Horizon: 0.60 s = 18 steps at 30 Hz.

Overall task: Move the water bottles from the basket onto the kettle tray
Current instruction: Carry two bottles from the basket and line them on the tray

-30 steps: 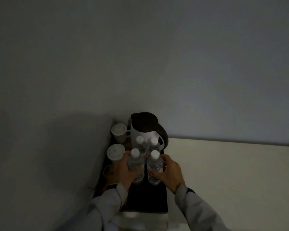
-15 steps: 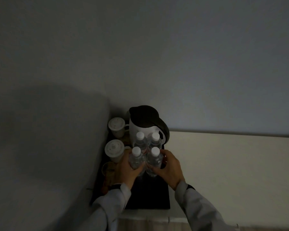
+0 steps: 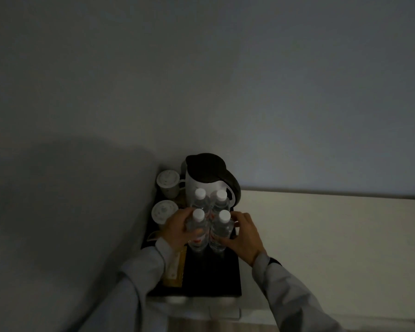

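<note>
Head view: both hands are closing around the near water bottles on the kettle tray [image 3: 225, 279].
Left hand [image 3: 177, 230] is gripping the near-left bottle [image 3: 198, 232], right hand [image 3: 243, 236] is cupping the near-right bottle [image 3: 221, 232]; crowding them could be tipping the far bottles [image 3: 207, 202] against the kettle [image 3: 207, 178].

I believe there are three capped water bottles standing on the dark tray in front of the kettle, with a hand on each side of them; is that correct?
Not quite: the head view shows four capped water bottles, in two rows of two. They do stand on the dark tray in front of the kettle, with the left hand and the right hand on either side.
</note>
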Each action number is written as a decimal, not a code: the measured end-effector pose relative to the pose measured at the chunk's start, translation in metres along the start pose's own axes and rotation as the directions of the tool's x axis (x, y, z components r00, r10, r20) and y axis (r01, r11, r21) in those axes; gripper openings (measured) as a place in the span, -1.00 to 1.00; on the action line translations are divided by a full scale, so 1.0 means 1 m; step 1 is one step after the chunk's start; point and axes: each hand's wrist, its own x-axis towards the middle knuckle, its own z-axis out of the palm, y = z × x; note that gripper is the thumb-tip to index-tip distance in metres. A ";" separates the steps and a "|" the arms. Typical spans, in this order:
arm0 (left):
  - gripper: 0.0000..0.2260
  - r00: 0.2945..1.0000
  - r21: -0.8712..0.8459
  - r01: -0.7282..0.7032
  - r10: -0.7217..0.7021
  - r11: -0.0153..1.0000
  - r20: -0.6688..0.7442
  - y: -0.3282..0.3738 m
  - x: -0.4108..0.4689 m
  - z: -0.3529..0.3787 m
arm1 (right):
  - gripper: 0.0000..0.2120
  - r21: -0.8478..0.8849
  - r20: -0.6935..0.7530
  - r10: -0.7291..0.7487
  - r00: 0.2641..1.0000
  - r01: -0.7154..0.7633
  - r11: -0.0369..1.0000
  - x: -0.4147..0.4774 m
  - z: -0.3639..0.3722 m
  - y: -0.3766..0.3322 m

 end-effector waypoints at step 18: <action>-0.59 0.997 0.219 -0.037 0.050 0.975 -0.055 -0.002 0.005 0.004 | -0.49 -0.017 -0.024 0.049 0.999 -0.050 0.999 -0.001 -0.007 -0.015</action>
